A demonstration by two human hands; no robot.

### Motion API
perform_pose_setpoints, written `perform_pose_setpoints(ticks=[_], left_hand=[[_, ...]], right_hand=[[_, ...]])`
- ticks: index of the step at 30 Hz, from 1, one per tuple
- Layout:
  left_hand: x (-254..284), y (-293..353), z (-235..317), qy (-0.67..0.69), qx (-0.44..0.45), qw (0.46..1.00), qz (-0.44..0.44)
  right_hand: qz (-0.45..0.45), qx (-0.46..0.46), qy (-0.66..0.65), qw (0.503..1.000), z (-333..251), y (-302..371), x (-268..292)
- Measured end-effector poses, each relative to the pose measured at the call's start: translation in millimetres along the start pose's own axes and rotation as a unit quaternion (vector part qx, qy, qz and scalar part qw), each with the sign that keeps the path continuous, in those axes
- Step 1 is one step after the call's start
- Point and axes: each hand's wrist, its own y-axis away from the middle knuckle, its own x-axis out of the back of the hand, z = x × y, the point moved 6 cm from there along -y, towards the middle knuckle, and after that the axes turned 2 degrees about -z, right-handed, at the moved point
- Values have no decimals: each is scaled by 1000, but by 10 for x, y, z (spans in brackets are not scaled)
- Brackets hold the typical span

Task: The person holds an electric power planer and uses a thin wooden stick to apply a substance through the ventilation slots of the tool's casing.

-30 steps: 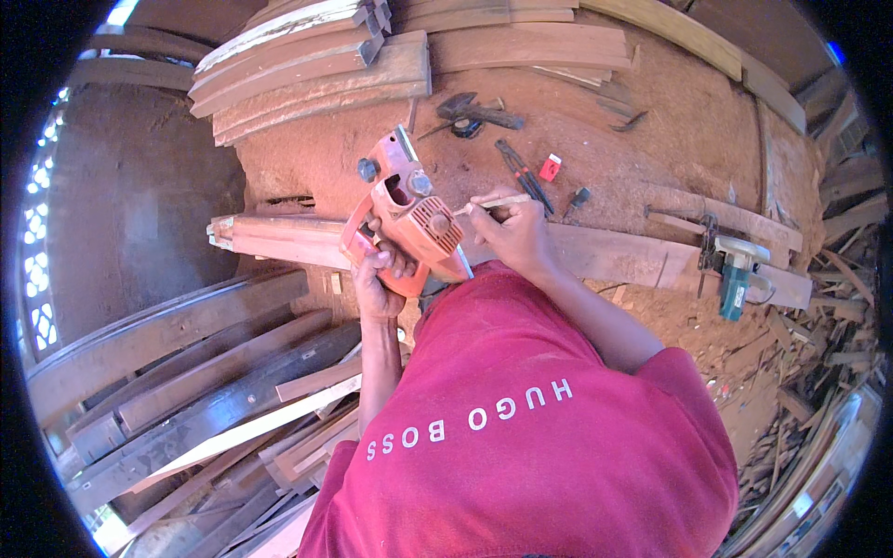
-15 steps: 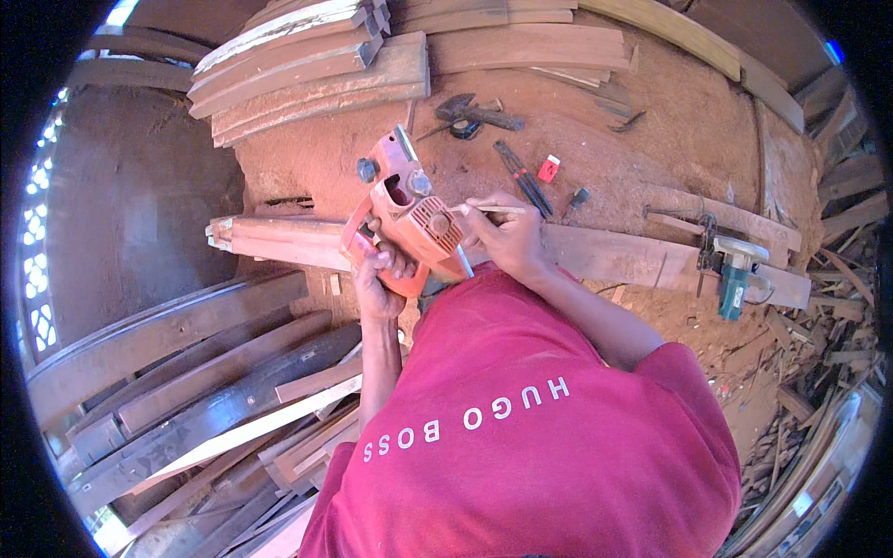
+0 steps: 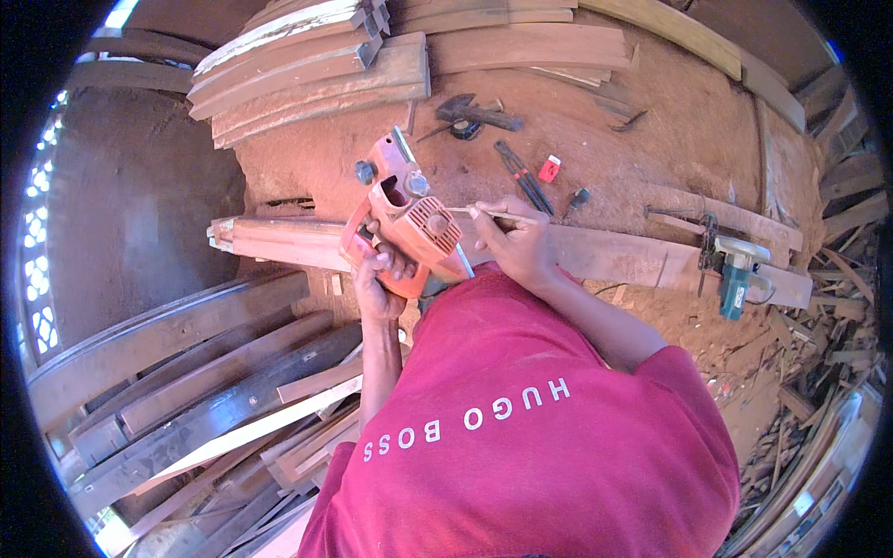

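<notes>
My left hand [image 3: 384, 279] is wrapped round the handle of an orange electric planer [image 3: 416, 223], tilted up so its slotted vent and round knobs face me. In my right hand [image 3: 519, 244] is a thin light-coloured stick [image 3: 502, 215], pinched between thumb and fingers. Its tip points at the planer's vent side; whether it touches there I cannot tell. Beyond my right hand lie pincers with dark, red-marked handles [image 3: 524, 178], a small red-and-white box [image 3: 550, 168] and a small dark piece [image 3: 579, 197].
A hammer [image 3: 479, 114] lies on the sawdust-covered bench [image 3: 670, 139], a long plank [image 3: 623, 256] along its near side. At right stands a teal power saw [image 3: 734, 279]. Stacked boards [image 3: 316, 88] sit at the far left, more timber [image 3: 214, 372] lower left, and scrap wood at right.
My right hand has drawn slightly away from the planer, to the right, with the stick still in its fingers. The left hand keeps its hold on the planer, almost unmoved.
</notes>
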Motion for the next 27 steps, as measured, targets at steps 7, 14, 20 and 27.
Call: perform_pose_setpoints(ticks=[7, 14, 20, 27], left_hand=[[76, -27, 38, -44, -16, 999, -9], [-64, -10, 54, -43, -20, 999, -4], [71, -22, 23, -43, -12, 999, -4], [-14, 17, 42, -55, -10, 998, -10]], right_hand=[[-92, 48, 123, 987, -97, -273, -123], [-144, 40, 182, 972, -234, -417, -69], [-49, 32, 108, 992, -123, -345, -12], [-99, 42, 158, 982, -74, -372, -130]])
